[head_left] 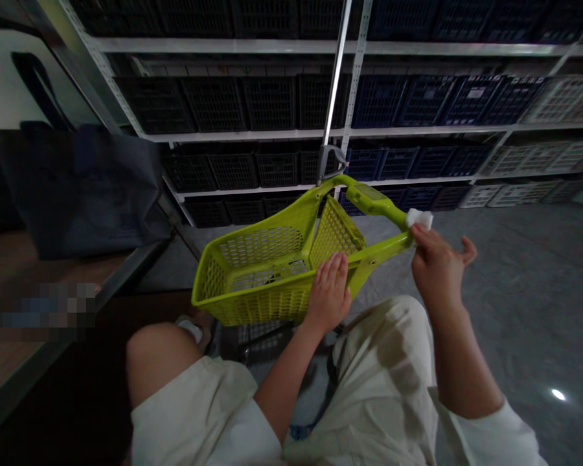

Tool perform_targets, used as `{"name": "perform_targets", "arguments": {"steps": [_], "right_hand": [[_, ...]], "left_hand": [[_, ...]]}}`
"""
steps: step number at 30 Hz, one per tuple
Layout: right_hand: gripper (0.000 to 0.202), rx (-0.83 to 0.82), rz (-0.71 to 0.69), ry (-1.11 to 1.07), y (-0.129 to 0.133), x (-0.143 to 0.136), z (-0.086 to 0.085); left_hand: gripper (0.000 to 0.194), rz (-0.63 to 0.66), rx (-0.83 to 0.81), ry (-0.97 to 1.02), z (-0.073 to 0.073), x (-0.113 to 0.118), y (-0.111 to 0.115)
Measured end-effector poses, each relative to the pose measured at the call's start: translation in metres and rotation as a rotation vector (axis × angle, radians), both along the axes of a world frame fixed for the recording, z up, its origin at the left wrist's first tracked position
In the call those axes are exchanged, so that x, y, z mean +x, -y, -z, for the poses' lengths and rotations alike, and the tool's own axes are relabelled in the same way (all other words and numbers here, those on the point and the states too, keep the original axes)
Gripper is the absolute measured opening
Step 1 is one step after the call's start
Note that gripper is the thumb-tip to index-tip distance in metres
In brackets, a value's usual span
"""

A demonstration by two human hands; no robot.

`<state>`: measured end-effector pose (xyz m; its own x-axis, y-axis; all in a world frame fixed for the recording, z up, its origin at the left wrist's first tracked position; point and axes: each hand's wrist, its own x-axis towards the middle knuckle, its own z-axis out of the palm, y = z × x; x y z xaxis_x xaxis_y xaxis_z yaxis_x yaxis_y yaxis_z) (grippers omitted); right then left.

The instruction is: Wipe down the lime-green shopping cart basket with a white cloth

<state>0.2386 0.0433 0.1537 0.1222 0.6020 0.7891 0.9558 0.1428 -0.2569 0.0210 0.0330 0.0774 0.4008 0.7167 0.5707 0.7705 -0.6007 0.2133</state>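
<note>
A lime-green plastic shopping cart (252,298) with perforated walls stands in front of my knees. My left hand (328,291) lies flat against the near rim of its basket, fingers stretched out together. At the right corner of the cart's handle (388,210), my right hand (437,259) pinches a small white cloth or sponge (419,219) against the green plastic. Its thumb and index finger are on the white piece, while another finger sticks out to the right. A perforated flap (335,233) stands up inside the cart near the handle.
White shelves (252,136) full of black, blue and pale crates run along the back. A metal pole with a grey grip (329,162) rises behind the cart. On a table (126,265) at the left stands a dark bag (87,194). Grey floor (529,291) extends to the right.
</note>
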Motion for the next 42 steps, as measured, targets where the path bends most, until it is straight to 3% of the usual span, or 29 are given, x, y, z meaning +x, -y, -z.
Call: {"name": "perform_targets", "arguments": {"steps": [5,7,10,14,16,18,21,23,27,30,35,39,42], "right_hand": [[0.046,-0.145,-0.281,0.172,0.016,-0.073,0.018],[0.048,-0.174,-0.330,0.193,0.023,-0.090,0.023],[0.050,-0.174,-0.388,0.202,0.027,-0.085,0.024],[0.056,-0.212,-0.484,0.287,0.021,-0.040,0.014],[0.055,-0.193,-0.397,0.244,0.013,-0.014,0.005],[0.051,-0.128,-0.225,0.135,0.006,0.004,-0.003],[0.046,-0.062,-0.043,0.054,0.000,0.003,-0.007],[0.045,-0.075,-0.062,0.099,0.003,-0.018,-0.002],[0.050,-0.157,-0.256,0.228,0.020,-0.073,0.014],[0.055,-0.176,-0.334,0.247,0.028,-0.087,0.021],[0.059,-0.213,-0.433,0.273,0.025,-0.044,0.010],[0.051,-0.129,-0.158,0.121,0.010,-0.001,-0.008],[0.050,-0.062,-0.017,0.067,0.002,-0.001,-0.010]], "left_hand": [[0.074,-0.008,0.016,0.017,0.003,0.002,-0.001],[0.073,-0.004,0.013,0.020,0.003,0.002,-0.001],[0.074,0.001,0.006,0.013,0.003,0.001,-0.001],[0.076,0.007,0.007,0.006,0.001,0.000,0.000],[0.077,0.007,0.002,0.008,0.001,0.000,0.000],[0.079,0.002,0.001,0.007,0.001,0.001,0.000],[0.080,-0.013,0.009,0.009,0.002,0.001,-0.001],[0.080,-0.012,0.013,0.012,0.003,0.001,-0.001],[0.078,0.004,0.014,0.008,0.001,0.000,0.000],[0.077,0.000,0.008,0.005,-0.001,-0.001,0.001],[0.079,0.001,0.011,-0.004,0.000,-0.001,0.001],[0.080,-0.003,0.005,0.010,0.001,0.001,0.000],[0.080,-0.013,0.007,0.008,0.001,0.001,0.000]]}}
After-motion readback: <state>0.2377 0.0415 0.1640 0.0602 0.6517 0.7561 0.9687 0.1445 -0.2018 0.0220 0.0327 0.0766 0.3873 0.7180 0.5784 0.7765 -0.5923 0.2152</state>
